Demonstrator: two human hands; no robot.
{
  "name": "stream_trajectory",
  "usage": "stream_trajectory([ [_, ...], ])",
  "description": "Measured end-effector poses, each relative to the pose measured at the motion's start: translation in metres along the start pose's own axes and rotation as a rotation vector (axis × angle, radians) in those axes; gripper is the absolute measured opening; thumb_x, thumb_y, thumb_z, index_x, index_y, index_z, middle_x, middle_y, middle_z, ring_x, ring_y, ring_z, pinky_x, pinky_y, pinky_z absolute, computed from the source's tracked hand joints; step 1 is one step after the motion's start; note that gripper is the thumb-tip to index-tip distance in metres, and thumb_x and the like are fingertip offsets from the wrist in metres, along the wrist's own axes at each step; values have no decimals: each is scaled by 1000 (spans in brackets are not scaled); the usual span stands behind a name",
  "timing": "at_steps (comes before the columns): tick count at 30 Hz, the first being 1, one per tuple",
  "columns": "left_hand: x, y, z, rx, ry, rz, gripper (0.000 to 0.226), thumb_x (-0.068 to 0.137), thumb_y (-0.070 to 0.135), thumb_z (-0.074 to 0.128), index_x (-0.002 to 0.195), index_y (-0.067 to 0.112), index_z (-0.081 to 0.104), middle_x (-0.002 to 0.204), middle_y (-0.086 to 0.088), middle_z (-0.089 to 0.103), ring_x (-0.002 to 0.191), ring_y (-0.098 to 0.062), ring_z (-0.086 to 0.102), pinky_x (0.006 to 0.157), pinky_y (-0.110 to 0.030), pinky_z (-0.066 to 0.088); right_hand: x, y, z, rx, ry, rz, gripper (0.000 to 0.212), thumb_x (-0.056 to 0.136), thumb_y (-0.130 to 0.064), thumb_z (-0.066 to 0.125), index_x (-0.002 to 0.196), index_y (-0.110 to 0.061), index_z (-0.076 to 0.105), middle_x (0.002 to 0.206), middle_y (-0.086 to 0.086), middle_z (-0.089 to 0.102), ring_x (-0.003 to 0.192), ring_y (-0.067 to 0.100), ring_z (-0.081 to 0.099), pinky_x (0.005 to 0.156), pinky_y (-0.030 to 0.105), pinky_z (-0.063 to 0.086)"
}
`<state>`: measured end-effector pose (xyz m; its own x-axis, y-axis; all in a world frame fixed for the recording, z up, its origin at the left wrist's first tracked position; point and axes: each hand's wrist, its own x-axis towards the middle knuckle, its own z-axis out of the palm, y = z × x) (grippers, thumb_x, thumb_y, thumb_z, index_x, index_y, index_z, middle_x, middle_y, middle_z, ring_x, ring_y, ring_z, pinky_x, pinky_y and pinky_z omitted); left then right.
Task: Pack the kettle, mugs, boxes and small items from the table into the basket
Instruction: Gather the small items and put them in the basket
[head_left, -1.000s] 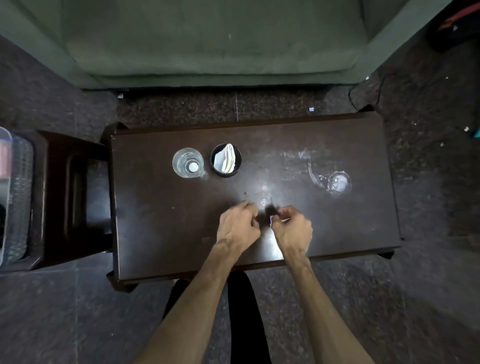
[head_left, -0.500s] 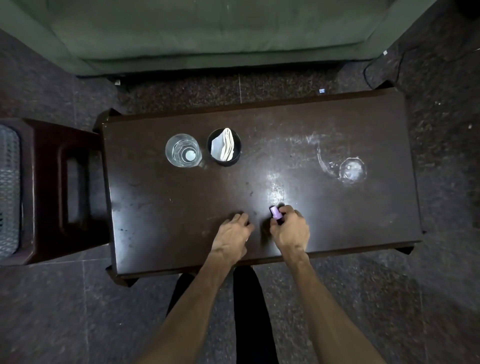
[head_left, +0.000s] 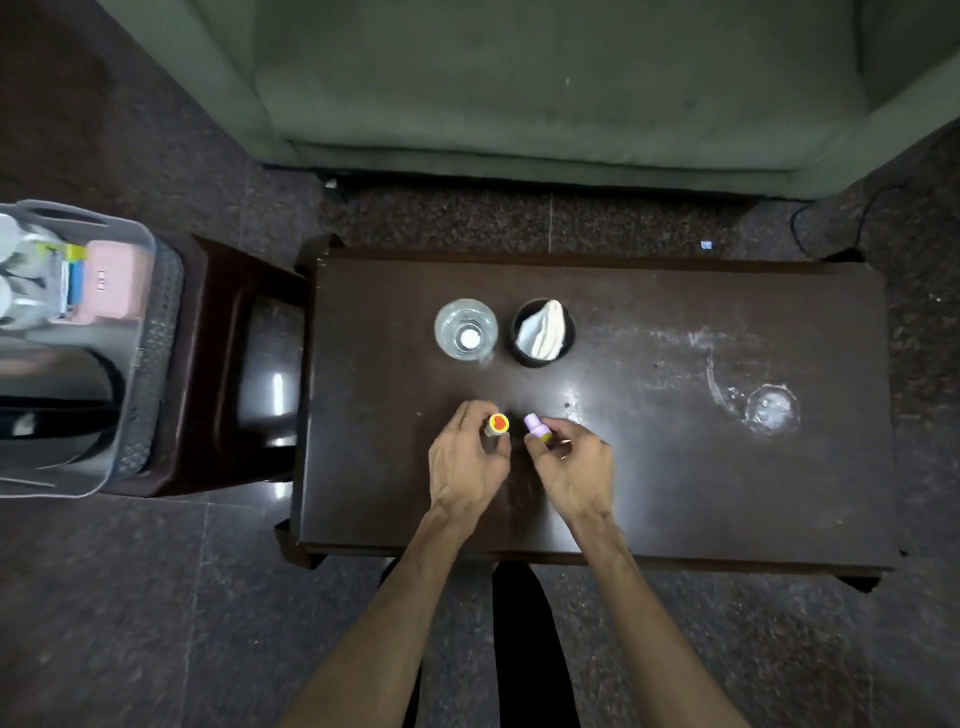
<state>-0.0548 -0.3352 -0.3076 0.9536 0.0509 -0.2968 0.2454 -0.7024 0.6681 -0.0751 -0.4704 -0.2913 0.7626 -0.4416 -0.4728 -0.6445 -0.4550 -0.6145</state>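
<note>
Over the near middle of the dark wooden table, my left hand grips a small yellow tube with a red end. My right hand grips a small purple-capped item beside it. Further back stand a clear glass and a black cup holding white folded paper. A small glass lid or dish lies at the right. The grey basket sits on a stool at the far left, holding a black kettle, a pink box and other items.
A dark stool stands between the basket and the table. A green sofa runs along the far side. The floor is dark stone. My legs are under the table's near edge.
Both hands have lifted off the table, each holding a small item with its end turned up. The view has swung left, bringing the basket into sight.
</note>
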Motion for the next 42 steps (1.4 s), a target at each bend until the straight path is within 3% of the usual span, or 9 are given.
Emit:
stream_trajectory([
  [6, 37, -32, -98, -53, 242, 6, 25, 80, 14, 75, 97, 24, 61, 96, 11, 62, 84, -17, 66, 73, -42, 57, -15, -103, 58, 48, -112, -184, 24, 89, -49, 73, 106, -33, 80, 86, -8, 77, 76, 12, 70, 77, 39, 60],
  [16, 85, -92, -246, -111, 554, -50, 26, 80, 15, 78, 99, 22, 61, 96, 8, 62, 87, -18, 66, 75, -45, 56, -47, -263, 159, 61, -233, -365, 20, 82, -44, 77, 98, -30, 76, 77, -9, 75, 75, 11, 72, 76, 39, 59],
  [21, 113, -116, -310, -94, 697, -143, 24, 81, 11, 74, 103, 11, 63, 101, -6, 66, 93, -32, 66, 79, -45, 50, -55, -332, 204, 16, -255, -457, 23, 79, -40, 78, 98, -28, 75, 76, -9, 75, 74, 16, 73, 77, 39, 60],
  [25, 139, -133, -360, -59, 649, -251, 32, 78, 16, 66, 108, 8, 64, 111, -13, 66, 104, -38, 64, 86, -46, 45, -54, -380, 240, -66, -291, -571, 25, 79, -42, 74, 99, -27, 76, 83, -1, 79, 82, 25, 76, 78, 39, 60],
  [28, 158, -142, -392, -4, 551, -380, 39, 78, 18, 69, 116, 9, 65, 119, -14, 66, 112, -39, 62, 89, -46, 46, -53, -412, 263, -145, -326, -623, 24, 82, -30, 74, 106, -26, 78, 99, 2, 81, 98, 26, 74, 78, 31, 54],
  [30, 170, -150, -406, 19, 494, -470, 40, 81, 22, 71, 119, 8, 65, 122, -14, 66, 115, -37, 62, 91, -45, 48, -51, -426, 278, -186, -318, -661, 20, 85, -28, 74, 105, -27, 78, 103, 2, 80, 101, 30, 72, 79, 34, 53],
  [39, 199, -171, -418, 48, 394, -600, 48, 85, 29, 75, 125, 6, 65, 130, -16, 64, 123, -39, 62, 99, -44, 50, -38, -438, 320, -227, -344, -657, 21, 86, -34, 73, 105, -25, 76, 99, 4, 79, 98, 32, 72, 84, 40, 58],
  [42, 198, -173, -415, 58, 385, -587, 53, 85, 32, 79, 129, 8, 63, 134, -14, 61, 126, -36, 60, 102, -43, 48, -36, -432, 321, -203, -390, -651, 32, 80, -24, 75, 111, -26, 75, 98, 0, 79, 95, 27, 74, 89, 38, 58],
])
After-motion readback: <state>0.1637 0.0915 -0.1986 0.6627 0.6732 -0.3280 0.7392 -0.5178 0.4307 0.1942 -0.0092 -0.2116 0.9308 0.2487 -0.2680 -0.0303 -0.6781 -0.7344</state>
